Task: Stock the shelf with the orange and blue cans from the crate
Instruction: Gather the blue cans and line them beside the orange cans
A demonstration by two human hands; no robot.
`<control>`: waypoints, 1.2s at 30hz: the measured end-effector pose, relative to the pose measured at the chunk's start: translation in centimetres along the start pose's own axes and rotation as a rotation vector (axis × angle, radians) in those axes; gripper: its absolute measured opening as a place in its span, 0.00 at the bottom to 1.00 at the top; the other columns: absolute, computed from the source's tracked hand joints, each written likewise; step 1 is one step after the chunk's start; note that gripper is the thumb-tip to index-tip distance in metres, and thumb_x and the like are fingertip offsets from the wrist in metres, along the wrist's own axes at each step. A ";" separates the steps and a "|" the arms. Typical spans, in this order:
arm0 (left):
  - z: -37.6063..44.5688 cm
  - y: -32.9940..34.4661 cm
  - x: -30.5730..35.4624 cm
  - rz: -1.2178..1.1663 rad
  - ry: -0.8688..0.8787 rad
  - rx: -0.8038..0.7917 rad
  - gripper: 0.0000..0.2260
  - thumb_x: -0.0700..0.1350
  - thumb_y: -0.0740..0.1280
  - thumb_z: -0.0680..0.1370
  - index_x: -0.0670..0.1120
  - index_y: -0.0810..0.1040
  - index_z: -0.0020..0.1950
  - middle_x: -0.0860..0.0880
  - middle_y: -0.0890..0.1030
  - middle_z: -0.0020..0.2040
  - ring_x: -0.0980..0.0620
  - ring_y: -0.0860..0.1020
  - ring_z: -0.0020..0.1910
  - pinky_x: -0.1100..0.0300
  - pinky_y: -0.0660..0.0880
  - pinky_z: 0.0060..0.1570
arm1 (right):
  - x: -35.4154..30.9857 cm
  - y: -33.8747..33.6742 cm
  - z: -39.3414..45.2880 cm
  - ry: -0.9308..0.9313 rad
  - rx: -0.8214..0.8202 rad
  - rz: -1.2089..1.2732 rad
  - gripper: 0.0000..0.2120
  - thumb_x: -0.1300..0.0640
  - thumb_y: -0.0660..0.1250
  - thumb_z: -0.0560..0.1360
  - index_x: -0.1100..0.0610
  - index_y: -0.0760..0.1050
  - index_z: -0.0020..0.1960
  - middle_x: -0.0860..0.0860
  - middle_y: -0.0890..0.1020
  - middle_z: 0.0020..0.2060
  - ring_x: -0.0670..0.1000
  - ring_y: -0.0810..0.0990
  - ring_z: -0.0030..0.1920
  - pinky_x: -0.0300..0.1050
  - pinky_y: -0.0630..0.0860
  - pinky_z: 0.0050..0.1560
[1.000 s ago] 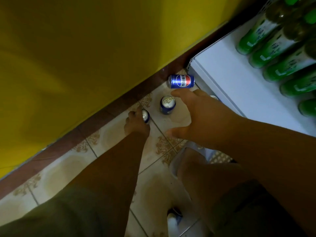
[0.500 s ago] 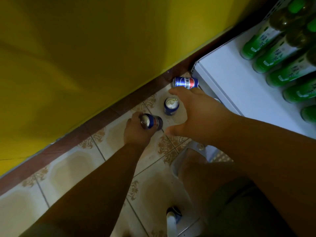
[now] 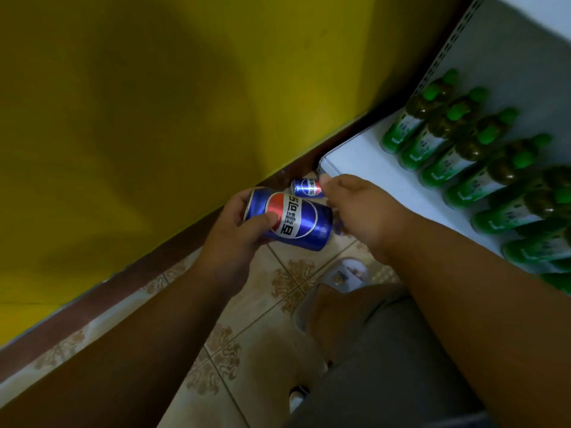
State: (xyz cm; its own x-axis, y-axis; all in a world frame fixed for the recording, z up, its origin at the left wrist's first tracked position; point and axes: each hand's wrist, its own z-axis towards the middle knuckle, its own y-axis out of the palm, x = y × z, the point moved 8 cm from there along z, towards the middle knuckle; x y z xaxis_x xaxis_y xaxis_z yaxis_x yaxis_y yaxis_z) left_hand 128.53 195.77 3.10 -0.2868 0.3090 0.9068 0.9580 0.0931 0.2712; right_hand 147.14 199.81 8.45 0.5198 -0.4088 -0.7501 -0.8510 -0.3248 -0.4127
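Now left hand [image 3: 230, 230] grips blue can [image 3: 290, 219] sideways; right hand [image 3: 358, 208] beside it, grip hidden.

A yellow wall [image 3: 154, 118] met a dark brown baseboard [image 3: 173, 242] above a patterned tile floor [image 3: 247, 350]. Green-capped bottles [image 3: 457, 140] with green labels stood in rows at the right. A pale slipper [image 3: 346, 273] rested on the tiles beside grey shorts [image 3: 386, 350].
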 end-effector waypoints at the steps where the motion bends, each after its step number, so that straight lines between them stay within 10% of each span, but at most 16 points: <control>1: -0.6 0.9 1.3 -0.042 0.022 -0.031 0.26 0.49 0.74 0.67 0.48 0.75 0.64 0.44 0.83 0.54 0.43 0.83 0.52 0.53 0.79 0.47 | -0.1 0.0 -1.0 0.039 -0.018 0.133 0.19 0.38 0.57 0.82 0.51 0.77 0.59 0.51 0.82 0.50 0.51 0.81 0.47 0.50 0.79 0.53; 9: -5.8 8.9 7.1 -0.341 0.015 -0.080 0.27 0.53 0.70 0.75 0.40 0.73 0.69 0.37 0.80 0.61 0.39 0.79 0.61 0.41 0.73 0.65 | -2.2 -1.4 -10.2 -0.103 0.110 0.577 0.26 0.34 0.64 0.74 0.56 0.82 0.54 0.56 0.87 0.46 0.58 0.87 0.47 0.58 0.82 0.52; 15: -9.9 16.1 7.4 -0.462 -0.187 -0.152 0.31 0.60 0.68 0.69 0.40 0.79 0.63 0.39 0.85 0.51 0.43 0.85 0.47 0.48 0.81 0.42 | -1.2 -5.2 -16.3 -0.177 0.284 0.709 0.24 0.40 0.73 0.65 0.57 0.76 0.51 0.56 0.87 0.43 0.56 0.87 0.42 0.59 0.83 0.49; 22: -14.1 24.7 5.5 -0.354 -0.259 -0.314 0.25 0.59 0.70 0.69 0.42 0.84 0.56 0.38 0.85 0.54 0.41 0.85 0.52 0.49 0.81 0.45 | 2.6 -10.9 -23.9 -0.174 0.554 0.624 0.18 0.39 0.69 0.72 0.52 0.76 0.51 0.51 0.86 0.42 0.52 0.86 0.44 0.57 0.82 0.51; 28: -18.2 33.7 6.3 -0.116 -0.161 -0.573 0.18 0.62 0.68 0.70 0.50 0.87 0.49 0.43 0.87 0.49 0.47 0.86 0.46 0.55 0.81 0.37 | 5.4 -17.3 -31.4 -0.266 0.889 0.415 0.26 0.26 0.54 0.68 0.46 0.73 0.49 0.38 0.83 0.39 0.39 0.82 0.36 0.31 0.73 0.31; 36: -21.1 44.2 8.8 0.122 0.077 -0.718 0.23 0.69 0.61 0.72 0.54 0.84 0.50 0.48 0.87 0.46 0.50 0.86 0.46 0.52 0.82 0.43 | 8.4 -24.5 -36.6 -0.344 1.286 0.473 0.21 0.31 0.52 0.75 0.46 0.72 0.50 0.39 0.82 0.42 0.39 0.82 0.39 0.36 0.77 0.33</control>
State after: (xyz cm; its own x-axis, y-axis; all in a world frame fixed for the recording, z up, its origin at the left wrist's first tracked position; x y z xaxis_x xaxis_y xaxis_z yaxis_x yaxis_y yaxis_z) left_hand 168.41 182.64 29.85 -0.2026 0.2077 0.9570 0.7547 -0.5896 0.2878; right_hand 175.05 173.14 31.15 0.2853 0.0279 -0.9580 -0.5077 0.8522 -0.1263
